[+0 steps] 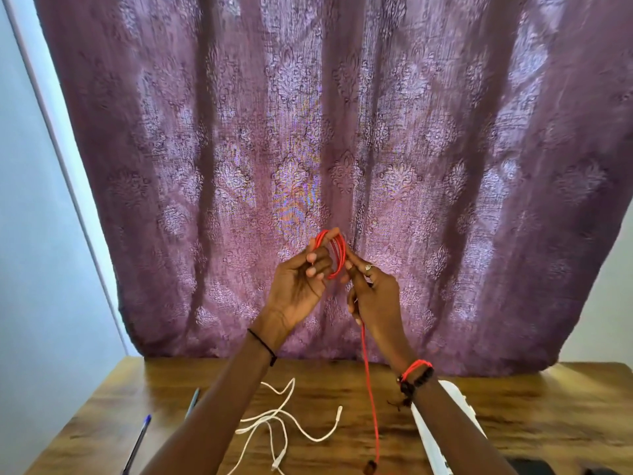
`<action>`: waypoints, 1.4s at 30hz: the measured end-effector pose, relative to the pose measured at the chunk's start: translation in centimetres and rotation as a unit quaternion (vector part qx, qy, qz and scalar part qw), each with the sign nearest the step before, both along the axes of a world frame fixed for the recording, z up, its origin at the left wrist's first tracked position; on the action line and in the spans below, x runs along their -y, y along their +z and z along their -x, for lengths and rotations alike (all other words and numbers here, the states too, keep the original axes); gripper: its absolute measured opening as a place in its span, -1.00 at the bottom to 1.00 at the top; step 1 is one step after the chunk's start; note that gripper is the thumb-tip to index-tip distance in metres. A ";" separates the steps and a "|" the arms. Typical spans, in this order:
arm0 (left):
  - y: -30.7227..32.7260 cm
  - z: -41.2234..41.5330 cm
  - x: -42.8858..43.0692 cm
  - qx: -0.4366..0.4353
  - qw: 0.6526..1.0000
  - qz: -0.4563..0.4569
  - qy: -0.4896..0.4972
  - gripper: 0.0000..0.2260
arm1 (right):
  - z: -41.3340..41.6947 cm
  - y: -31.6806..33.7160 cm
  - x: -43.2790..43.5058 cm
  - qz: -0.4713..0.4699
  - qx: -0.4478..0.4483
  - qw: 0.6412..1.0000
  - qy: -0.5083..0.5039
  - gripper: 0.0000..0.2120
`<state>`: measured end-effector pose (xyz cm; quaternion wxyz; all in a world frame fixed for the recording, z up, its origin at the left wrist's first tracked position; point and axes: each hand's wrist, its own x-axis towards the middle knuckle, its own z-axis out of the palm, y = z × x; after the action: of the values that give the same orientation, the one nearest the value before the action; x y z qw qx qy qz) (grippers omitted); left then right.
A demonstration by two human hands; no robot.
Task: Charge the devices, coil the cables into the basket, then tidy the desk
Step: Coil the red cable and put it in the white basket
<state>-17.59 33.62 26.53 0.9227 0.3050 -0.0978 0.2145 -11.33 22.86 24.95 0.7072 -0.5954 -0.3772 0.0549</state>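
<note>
Left hand (301, 279): we hold it raised in front of the curtain, palm toward us, fingers curled around the loops of the red cable.
Right hand (371, 296): we hold it raised just beside the left, thumb and forefinger pinched on the red cable at the coil's edge; a ring shows on one finger.
Red cable (334, 255): several loops gathered between our two hands; one loose strand falls from the right hand down to the desk, ending in a dark plug (370, 467) near the lower edge.
White cable (274, 419): uncoiled, lying in loose tangles on the desk, below and between our forearms, apart from the red strand.
Desk (548, 416): wood-grain top, under both arms.
White object (442, 437): long, on the desk, partly hidden under our right forearm; we cannot tell what it is.
Pens: one blue-capped pen (138, 440) at the desk's left edge, a second pen (192, 402) just beside our left forearm.
Wristbands: dark cord on the left wrist; red and black bands on the right.
Curtain (342, 132): purple, patterned, hanging behind the desk.
</note>
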 end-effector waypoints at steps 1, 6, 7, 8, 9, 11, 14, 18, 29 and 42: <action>0.3 0.0 0.0 0.007 1.000 0.006 0.007 -0.59 | 0.2 -0.1 0.1 0.007 0.013 1.000 -0.006 -0.67; 1.5 -0.4 -0.1 0.010 0.998 -0.015 0.056 -0.68 | 0.8 -0.3 0.2 0.054 0.040 0.998 -0.011 -0.63; 1.7 -0.5 -0.2 0.004 0.998 -0.024 0.066 -0.69 | 0.9 -0.4 0.2 0.066 0.044 0.997 -0.010 -0.64; 1.9 -0.6 -0.3 -0.001 0.996 -0.037 0.076 -0.69 | 1.0 -0.3 0.1 0.079 0.046 0.996 -0.008 -0.66; 2.1 -0.7 -0.3 -0.008 0.994 -0.055 0.090 -0.70 | 1.1 -0.2 0.2 0.090 0.050 0.995 -0.005 -0.67; 2.8 -0.9 -0.3 -0.030 0.985 -0.116 0.125 -0.72 | 1.3 0.2 0.4 0.111 0.067 0.992 -0.007 -0.70; 3.3 -1.4 0.3 -0.071 0.949 -0.240 0.191 -0.79 | 1.2 1.1 0.6 0.154 0.128 0.979 -0.032 -0.75; 3.4 -1.3 1.2 -0.109 0.839 -0.428 0.316 -0.79 | 1.1 2.3 0.9 0.211 0.191 0.956 -0.071 -0.83; 2.3 -1.1 -1.0 -0.084 0.581 -0.705 0.397 -0.75 | -0.6 3.5 2.1 0.264 0.211 0.934 -0.116 -0.85; 2.2 1.8 -2.4 -0.164 0.733 -0.635 0.184 -0.82 | -2.9 5.6 2.7 0.157 0.223 0.961 -0.046 -0.88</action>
<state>-19.35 35.99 28.76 0.4590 0.8621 -0.0004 0.2149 -8.45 20.17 30.56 0.5046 -0.7129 -0.4840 -0.0536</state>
